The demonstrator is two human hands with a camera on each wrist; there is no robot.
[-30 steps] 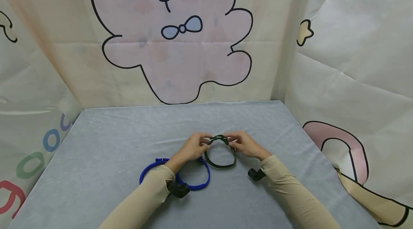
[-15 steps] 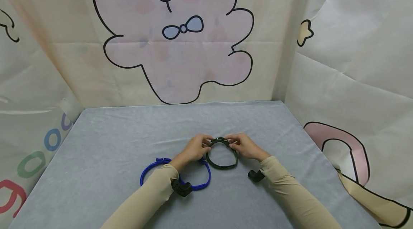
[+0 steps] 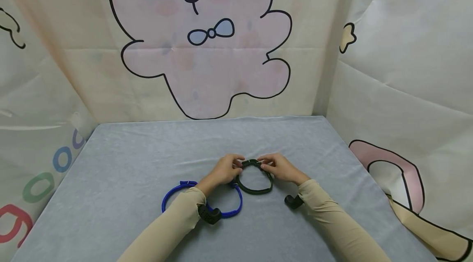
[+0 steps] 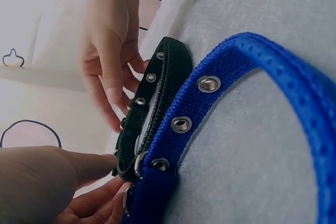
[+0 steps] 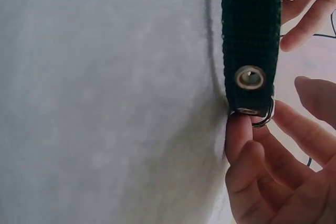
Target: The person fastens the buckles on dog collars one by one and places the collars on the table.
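Observation:
A dark green webbing collar (image 3: 255,191) with metal eyelets stands looped on the table at the middle. My left hand (image 3: 223,170) pinches its left upper side, thumb tip against the webbing in the left wrist view. Opposite it, my right hand (image 3: 282,167) holds the other upper side; in the right wrist view a digit meets the eyeleted strap beside a metal ring. Some fingertips are hidden behind the webbing. A blue collar (image 3: 230,214) with eyelets lies looped under my left wrist, close to the green one. Another blue loop (image 3: 164,200) shows left of that forearm.
Grey cloth (image 3: 148,151) covers the table. Cartoon-printed sheets (image 3: 221,69) rise behind it and on both sides. A black device (image 3: 210,215) is worn at the left wrist, another black device (image 3: 293,201) at the right. The left forearm covers part of the blue loops.
The green collar has come slightly lower and nearer in the head view, with both hands staying at its upper sides. Its top stretch now shows more plainly between the fingers. The blue loops stay put.

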